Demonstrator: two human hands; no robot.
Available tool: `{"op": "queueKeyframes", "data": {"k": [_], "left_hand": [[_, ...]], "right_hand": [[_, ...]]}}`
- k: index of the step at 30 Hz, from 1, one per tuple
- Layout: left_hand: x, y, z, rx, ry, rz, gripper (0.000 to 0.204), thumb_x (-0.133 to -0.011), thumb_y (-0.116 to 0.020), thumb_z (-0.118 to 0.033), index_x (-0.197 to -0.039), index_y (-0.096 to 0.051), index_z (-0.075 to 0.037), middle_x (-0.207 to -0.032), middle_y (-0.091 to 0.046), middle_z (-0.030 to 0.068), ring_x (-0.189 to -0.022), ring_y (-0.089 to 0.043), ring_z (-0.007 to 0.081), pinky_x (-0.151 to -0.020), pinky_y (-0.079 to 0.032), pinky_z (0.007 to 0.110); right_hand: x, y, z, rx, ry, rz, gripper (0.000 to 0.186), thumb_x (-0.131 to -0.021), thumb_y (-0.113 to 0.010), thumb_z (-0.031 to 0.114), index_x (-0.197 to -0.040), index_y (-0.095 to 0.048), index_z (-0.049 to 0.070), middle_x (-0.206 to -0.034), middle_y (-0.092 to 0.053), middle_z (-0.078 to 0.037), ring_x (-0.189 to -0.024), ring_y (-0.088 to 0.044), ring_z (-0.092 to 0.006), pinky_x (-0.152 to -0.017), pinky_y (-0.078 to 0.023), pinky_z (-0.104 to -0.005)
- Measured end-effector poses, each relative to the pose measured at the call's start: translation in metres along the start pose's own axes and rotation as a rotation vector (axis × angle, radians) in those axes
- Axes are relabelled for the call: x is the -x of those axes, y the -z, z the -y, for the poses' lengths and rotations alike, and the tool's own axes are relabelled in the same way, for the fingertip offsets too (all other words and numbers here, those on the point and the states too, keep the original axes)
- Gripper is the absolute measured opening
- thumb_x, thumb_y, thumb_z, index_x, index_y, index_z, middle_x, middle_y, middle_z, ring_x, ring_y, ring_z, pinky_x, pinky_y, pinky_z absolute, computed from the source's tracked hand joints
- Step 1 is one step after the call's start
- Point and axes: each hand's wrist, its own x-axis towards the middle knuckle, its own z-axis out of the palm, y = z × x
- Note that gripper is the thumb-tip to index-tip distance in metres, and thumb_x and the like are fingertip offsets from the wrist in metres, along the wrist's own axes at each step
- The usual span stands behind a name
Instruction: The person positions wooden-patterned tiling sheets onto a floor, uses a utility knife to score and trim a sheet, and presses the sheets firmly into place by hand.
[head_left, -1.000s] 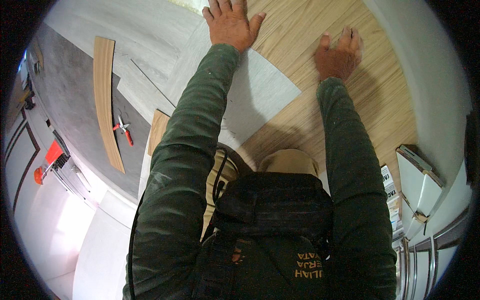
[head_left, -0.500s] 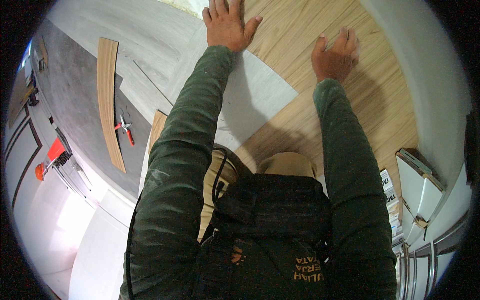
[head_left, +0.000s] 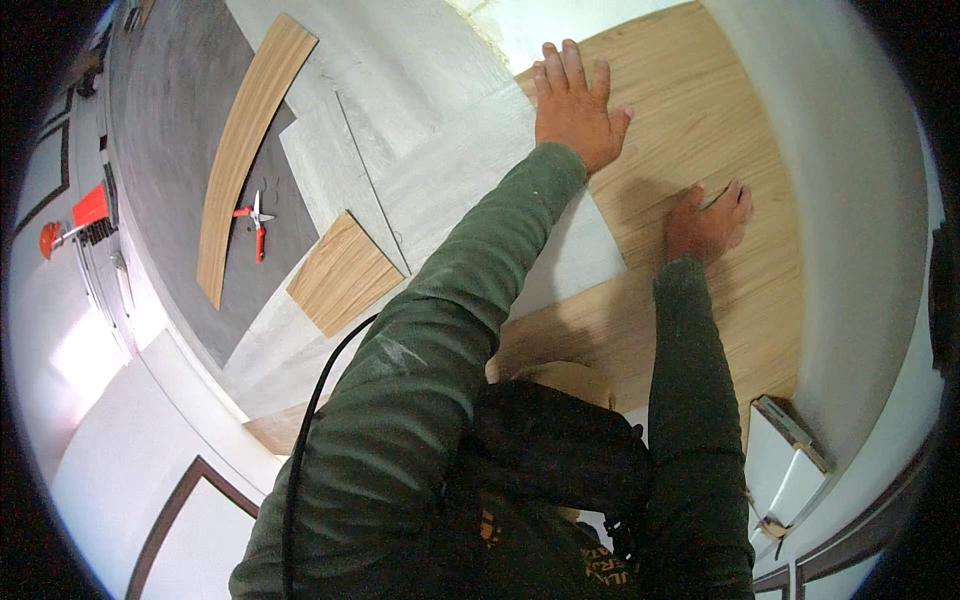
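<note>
Several wood planks (head_left: 690, 90) are covered in part by the left hand (head_left: 580, 118), laid open at their left edge beside grey planks (head_left: 440, 150) — and by the right hand (head_left: 705, 225), open but loosely curled, nearer the wall (head_left: 850, 200).

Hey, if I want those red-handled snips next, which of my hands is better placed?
Probably your left hand: it's spread open on the wood-look flooring, seems to hold nothing, and is nearer the red-handled snips on your left. Your right hand is farther right.
</note>
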Motion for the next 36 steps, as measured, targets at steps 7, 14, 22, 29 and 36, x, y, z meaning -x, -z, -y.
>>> {"op": "queueKeyframes", "data": {"k": [7,14,22,29,36], "left_hand": [[-0.007,0.003,0.020,0.076,-0.018,0.095,0.068,-0.083,-0.059,-0.054,-0.130,-0.053,-0.005,-0.146,-0.030,0.0339,-0.139,-0.023,0.0519,-0.113,-0.019,0.062],[-0.013,0.010,0.014,0.044,-0.027,0.079,0.073,-0.083,-0.058,-0.056,-0.140,-0.048,-0.011,-0.153,-0.030,0.0233,-0.142,-0.018,0.0507,-0.115,-0.015,0.062],[-0.024,0.007,0.029,0.131,-0.069,0.166,0.061,-0.090,-0.054,-0.047,-0.139,-0.049,-0.010,-0.152,-0.035,0.0203,-0.142,-0.025,0.0456,-0.117,-0.018,0.056],[-0.041,0.011,0.043,0.139,-0.062,0.124,0.060,-0.094,-0.050,-0.041,-0.141,-0.044,-0.004,-0.152,-0.035,0.0208,-0.144,-0.023,0.0439,-0.116,-0.018,0.057],[-0.042,0.007,0.041,0.128,-0.081,0.127,0.065,-0.095,-0.045,-0.047,-0.145,-0.041,-0.005,-0.155,-0.032,0.0183,-0.145,-0.021,0.0443,-0.117,-0.017,0.057]], "right_hand": [[0.003,-0.005,-0.005,-0.065,0.103,-0.056,0.055,-0.089,-0.057,0.029,-0.129,-0.052,-0.008,-0.138,-0.046,-0.030,-0.129,-0.042,-0.0445,-0.107,-0.033,-0.0545],[0.006,-0.011,-0.010,0.013,0.149,-0.072,0.054,-0.091,-0.055,0.029,-0.129,-0.051,-0.009,-0.137,-0.046,-0.029,-0.128,-0.043,-0.0443,-0.106,-0.034,-0.0547],[0.004,-0.011,-0.011,0.027,0.099,-0.027,0.056,-0.091,-0.055,0.029,-0.133,-0.048,-0.008,-0.140,-0.044,-0.029,-0.132,-0.039,-0.0441,-0.108,-0.031,-0.0543],[0.000,-0.001,-0.005,0.013,0.047,0.094,0.058,-0.091,-0.054,0.026,-0.136,-0.043,-0.008,-0.143,-0.038,-0.029,-0.136,-0.033,-0.0450,-0.110,-0.026,-0.0564],[0.006,0.007,0.004,-0.054,0.041,0.046,0.055,-0.092,-0.053,0.023,-0.136,-0.043,-0.008,-0.145,-0.037,-0.029,-0.137,-0.032,-0.0445,-0.110,-0.027,-0.0555]]}}
